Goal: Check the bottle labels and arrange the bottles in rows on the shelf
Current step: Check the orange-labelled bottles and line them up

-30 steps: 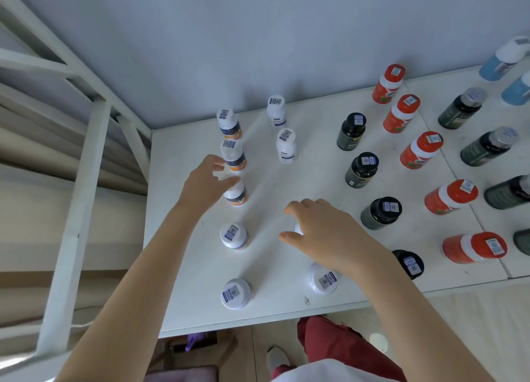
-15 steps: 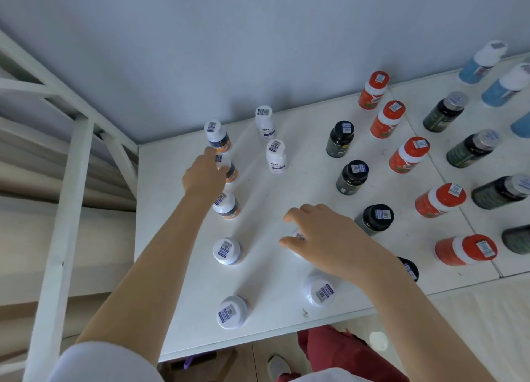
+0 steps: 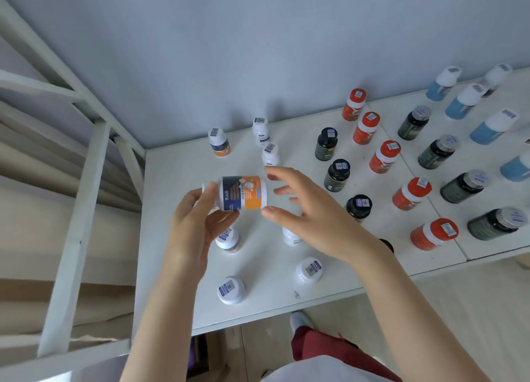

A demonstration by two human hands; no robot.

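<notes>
Left hand (image 3: pixel 195 221) grips white-orange bottle (image 3: pixel 243 193) sideways above shelf (image 3: pixel 269 270); right hand (image 3: pixel 312 215) released, spread beside its base.

A pale blue-grey wall (image 3: pixel 258 37) rises behind, white metal frame (image 3: pixel 77 209) at left, beige floor (image 3: pixel 459 310) below.

The held bottle (image 3: pixel 243 193) lies sideways, its cap end covered by the left hand (image 3: pixel 195 227), and its label print is too small to read. Only part of a white bottle (image 3: pixel 291 238) shows under the right hand (image 3: pixel 312 215). Behind the right forearm (image 3: pixel 401 295) a black cap (image 3: pixel 387 245) shows as a sliver — the rest is hidden. A white-capped bottle (image 3: pixel 229 239) is partly behind the left fingers. The frame's right edge cuts off a blue bottle (image 3: pixel 517 168). The far grey-capped bottle (image 3: pixel 497 76) is blurred.
</notes>
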